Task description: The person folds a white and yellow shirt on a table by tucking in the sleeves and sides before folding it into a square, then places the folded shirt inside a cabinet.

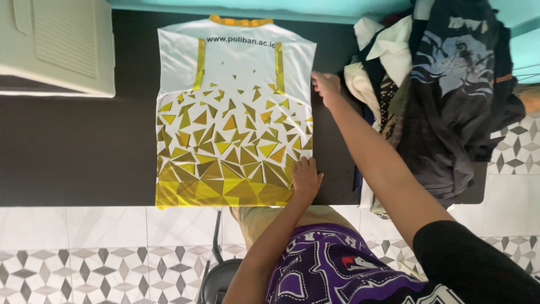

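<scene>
A white and yellow jersey with a triangle pattern lies flat on the dark table, its sides folded in and its collar at the far edge. My left hand rests flat on the jersey's near right corner, fingers together. My right hand reaches across to the jersey's far right edge, where its fingers curl on the folded side.
A pile of dark and white clothes covers the table's right end and hangs over its edge. A beige ribbed box stands at the far left. A black chair sits below the table's near edge, on a patterned tile floor.
</scene>
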